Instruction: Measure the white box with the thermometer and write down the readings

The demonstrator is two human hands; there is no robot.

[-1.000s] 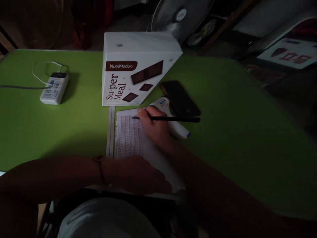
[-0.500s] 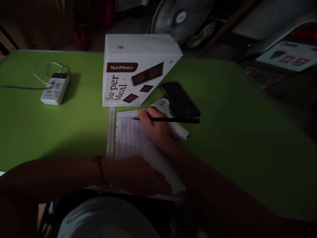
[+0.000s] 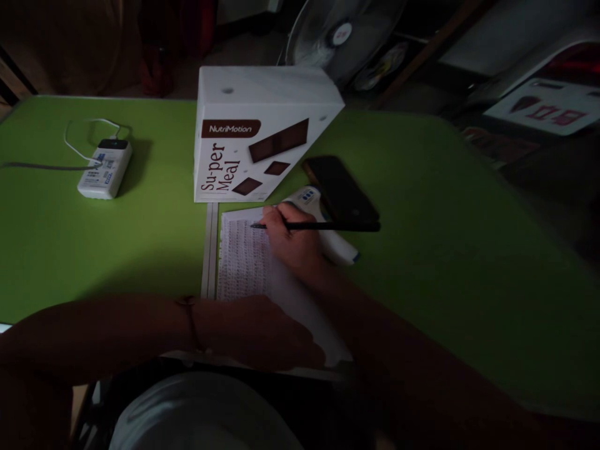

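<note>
My right hand (image 3: 295,234) is closed round a black pen (image 3: 344,226), whose tip meets the written lines near the top of a paper sheet (image 3: 244,259). Rows of small handwriting fill the left part of the sheet; its right part is blank. Across the lower part of the paper lies my left hand (image 3: 267,334), below a wrist with a thin bracelet. Its fingers are in deep shadow, and I cannot make out how they are bent. A white handheld device with blue marks (image 3: 337,245) lies partly behind my right hand, beside a dark phone (image 3: 341,187).
A white NutriMotion box (image 3: 269,94) stands just beyond the paper on the green table (image 3: 154,237). To the left lies a white power bank (image 3: 105,169) with cables plugged in. A fan (image 3: 340,37) stands behind the table.
The pen and my right hand have shifted very slightly to the right and down on the paper. My left hand stays in place.
</note>
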